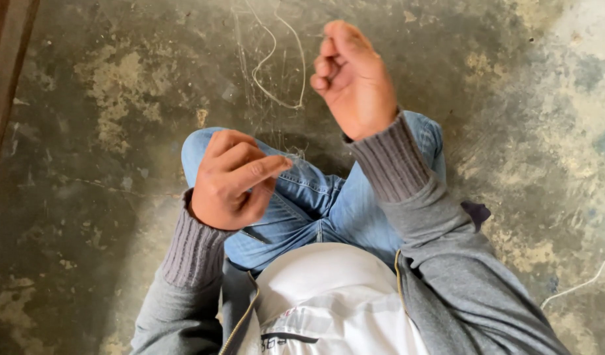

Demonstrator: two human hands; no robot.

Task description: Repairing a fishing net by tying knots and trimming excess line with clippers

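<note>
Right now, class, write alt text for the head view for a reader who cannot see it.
Seen from above, a seated person's left hand and raised right hand pinch a thin pale thread that loops between them. Below are blue jeans, grey sleeves and a stained concrete floor.

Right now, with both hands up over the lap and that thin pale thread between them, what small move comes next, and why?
Probably draw the right hand a little further up and away. The thin pale thread loops slack over the worn concrete floor, while the left hand seems to pinch its near end above the blue denim knee. That would likely take up the slack.
</note>
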